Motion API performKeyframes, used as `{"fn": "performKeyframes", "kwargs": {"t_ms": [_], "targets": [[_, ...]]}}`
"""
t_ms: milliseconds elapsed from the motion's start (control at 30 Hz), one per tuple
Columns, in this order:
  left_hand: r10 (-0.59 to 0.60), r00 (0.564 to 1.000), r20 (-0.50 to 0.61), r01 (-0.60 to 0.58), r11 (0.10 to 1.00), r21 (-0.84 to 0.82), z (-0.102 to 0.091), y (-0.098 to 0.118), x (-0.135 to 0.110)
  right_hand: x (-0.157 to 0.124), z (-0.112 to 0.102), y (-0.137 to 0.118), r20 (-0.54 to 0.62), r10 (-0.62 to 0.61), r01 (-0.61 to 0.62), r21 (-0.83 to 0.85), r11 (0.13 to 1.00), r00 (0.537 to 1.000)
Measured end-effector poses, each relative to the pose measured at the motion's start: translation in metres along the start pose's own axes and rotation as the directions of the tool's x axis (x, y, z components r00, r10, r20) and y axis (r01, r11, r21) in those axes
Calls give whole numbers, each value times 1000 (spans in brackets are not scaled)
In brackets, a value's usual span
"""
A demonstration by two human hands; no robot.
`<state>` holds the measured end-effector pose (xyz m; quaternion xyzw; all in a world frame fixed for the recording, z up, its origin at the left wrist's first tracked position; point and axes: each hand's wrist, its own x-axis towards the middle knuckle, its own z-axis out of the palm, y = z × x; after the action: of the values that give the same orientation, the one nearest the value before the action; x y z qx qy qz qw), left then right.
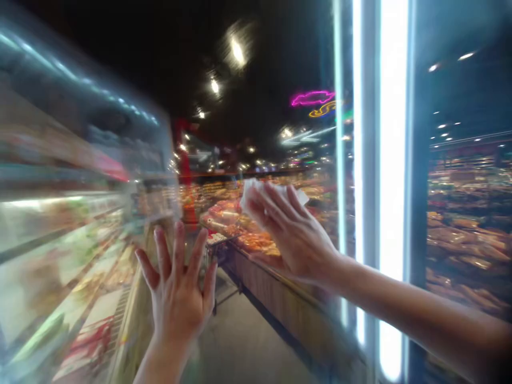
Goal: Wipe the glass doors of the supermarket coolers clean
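Observation:
My left hand (pixel 178 298) is raised in front of me, palm forward, with its fingers spread and nothing in it. It appears to lie flat against a clear glass pane, though the contact is hard to make out. Higher and to the right, my right hand (pixel 298 234) presses a crumpled white wipe (pixel 249 189) under its fingers. The wipe's edges stick out past the fingertips and beside the knuckles; the rest is hidden under the hand. Whether it is paper or cloth I cannot tell.
Bright vertical light tubes (pixel 394 186) stand beside my right forearm. On the left run blurred shelves (pixel 80 240) of packaged goods. Beyond the hands are a metal cart (pixel 224 241), a long display bin (pixel 272 288) heaped with packages, and the aisle floor (pixel 240 341).

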<state>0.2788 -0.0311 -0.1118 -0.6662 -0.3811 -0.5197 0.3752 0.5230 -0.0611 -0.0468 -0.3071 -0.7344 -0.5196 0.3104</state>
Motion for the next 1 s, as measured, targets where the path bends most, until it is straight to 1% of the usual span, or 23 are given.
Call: {"fn": "performKeyframes", "kwargs": {"t_ms": [67, 100, 167, 200, 233, 267, 300, 333, 367, 400, 433, 467, 500, 567, 633, 700, 767, 800, 833, 867, 900, 967, 1000], "targets": [[10, 1000, -3, -10, 1000, 6, -4, -12, 6, 14, 2, -4, -21, 61, -61, 3, 998, 998], [6, 1000, -8, -6, 1000, 6, -7, -20, 8, 16, 5, -11, -8, 29, -29, 13, 999, 1000], [-6, 1000, -12, 6, 1000, 8, -13, -37, 11, 12, 14, -28, 50, -156, 155, 35, 987, 986], [-6, 1000, -11, 6, 1000, 11, -16, -46, 12, 11, 19, -35, 76, -262, 259, 45, 965, 962], [-1, 1000, -5, 2, 1000, 16, -20, -57, 13, 13, 22, -41, 86, -338, 335, 46, 941, 937], [7, 1000, 4, -7, 1000, 23, -23, -67, 15, 20, 24, -43, 81, -362, 360, 34, 932, 929], [14, 1000, 11, -15, 999, 32, -27, -77, 17, 31, 23, -42, 66, -331, 331, 12, 944, 941], [17, 1000, 14, -18, 999, 42, -31, -87, 19, 45, 22, -41, 42, -253, 253, -13, 967, 967], [15, 1000, 11, -16, 999, 49, -34, -97, 21, 60, 20, -40, 20, -140, 140, -34, 990, 990], [10, 1000, 6, -11, 998, 54, -37, -105, 22, 73, 19, -40, 3, -64, 64, -43, 997, 998], [6, 1000, 4, -6, 998, 56, -40, -114, 24, 83, 20, -45, -3, -37, 37, -40, 999, 999], [5, 1000, 6, -6, 998, 55, -43, -122, 24, 89, 23, -52, 4, -61, 61, -25, 998, 998], [9, 1000, 11, -10, 998, 55, -46, -129, 24, 92, 27, -62, 22, -132, 132, -3, 991, 991], [19, 1000, 22, -20, 998, 59, -50, -145, 21, 94, 39, -84, 66, -301, 298, 47, 953, 951], [13, 1000, 24, -14, 998, 66, -55, -162, 16, 104, 47, -98, 88, -355, 351, 63, 934, 931], [-9, 1000, 20, 7, 998, 69, -60, -182, 10, 128, 49, -102, 62, -263, 261, 33, 965, 963], [-38, 999, 21, 37, 997, 71, -67, -202, 5, 154, 49, -105, 13, -102, 102, -7, 995, 995], [-55, 998, 27, 53, 996, 71, -70, -212, 2, 162, 49, -110, -5, -56, 56, -13, 998, 998], [-72, 997, 36, 69, 995, 71, -73, -221, -1, 166, 52, -117, -6, -58, 58, -6, 998, 998], [-87, 995, 45, 84, 994, 68, -75, -229, -4, 165, 56, -127, 13, -108, 108, 11, 994, 994], [-99, 994, 51, 96, 993, 65, -77, -236, -7, 162, 61, -137, 43, -197, 196, 36, 980, 979], [-109, 993, 51, 106, 993, 58, -80, -246, -13, 157, 69, -154, 100, -382, 376, 77, 924, 919], [-107, 993, 48, 104, 993, 56, -81, -249, -15, 159, 70, -157, 114, -423, 417, 78, 906, 899]]}}
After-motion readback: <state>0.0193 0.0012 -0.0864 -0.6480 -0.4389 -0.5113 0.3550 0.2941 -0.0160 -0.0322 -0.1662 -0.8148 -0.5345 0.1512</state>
